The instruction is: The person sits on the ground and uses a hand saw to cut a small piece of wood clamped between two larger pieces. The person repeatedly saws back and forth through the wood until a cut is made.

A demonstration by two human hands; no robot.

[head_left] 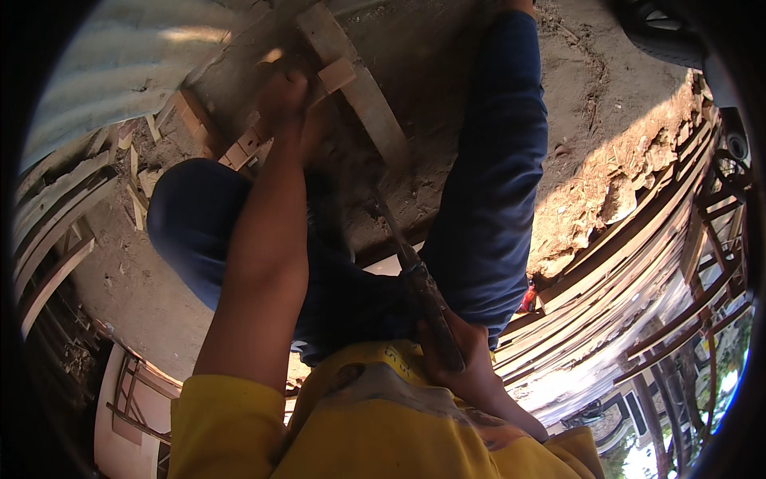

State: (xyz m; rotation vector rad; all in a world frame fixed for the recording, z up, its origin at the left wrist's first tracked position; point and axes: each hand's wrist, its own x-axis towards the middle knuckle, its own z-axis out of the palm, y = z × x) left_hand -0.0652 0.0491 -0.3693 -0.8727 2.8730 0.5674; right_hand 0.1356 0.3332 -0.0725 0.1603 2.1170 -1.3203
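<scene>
My right hand [461, 351] is wrapped round the dark wooden handle of a chisel [435, 315], held close to my lap. Its narrow metal blade points up and away between my knees, and the tip is lost in shadow. My left arm stretches forward over my bent left knee. At its end, my left hand [284, 94] is low over the ground, dim and blurred, so its fingers cannot be made out. Close to that hand are a small wooden block [337, 75], lying on a long plank [359, 96], and notched wooden pieces [242, 150].
Corrugated sheet metal [120, 88] rises at the upper left. Wood offcuts [137, 188] lie on the dirt floor [136, 279]. Long stacked boards [622, 263] run along the right, beside a small red object [527, 298]. A wheel [666, 36] stands at the upper right.
</scene>
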